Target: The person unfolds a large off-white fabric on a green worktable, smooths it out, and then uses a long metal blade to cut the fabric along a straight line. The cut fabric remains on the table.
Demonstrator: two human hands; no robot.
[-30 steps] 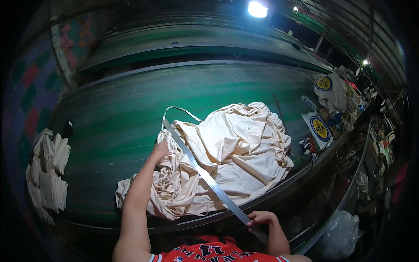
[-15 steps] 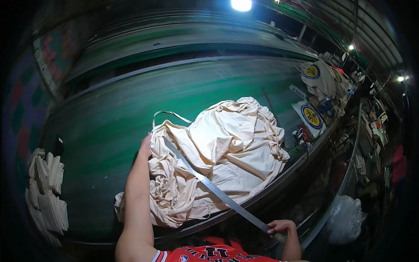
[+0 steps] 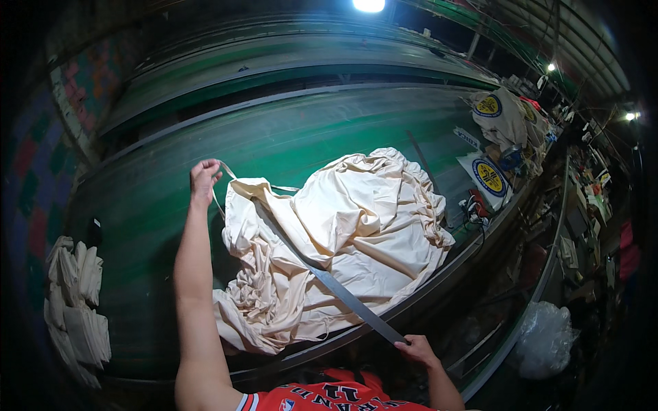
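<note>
Left hand pinches a thin cream fabric strap, right hand grips a long flat metal strip across crumpled cream cloth

left hand: pinches strap | right hand: grips metal strip | cream cloth on table

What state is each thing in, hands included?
Left hand: closed on strap
Right hand: closed on metal strip
Strap: pinched, loose end unclear
Metal strip: slanting across cloth
Cloth: rumpled, bunched at left
Folded cloths: piled
Clear plastic: crumpled
Lamp: lit
</note>
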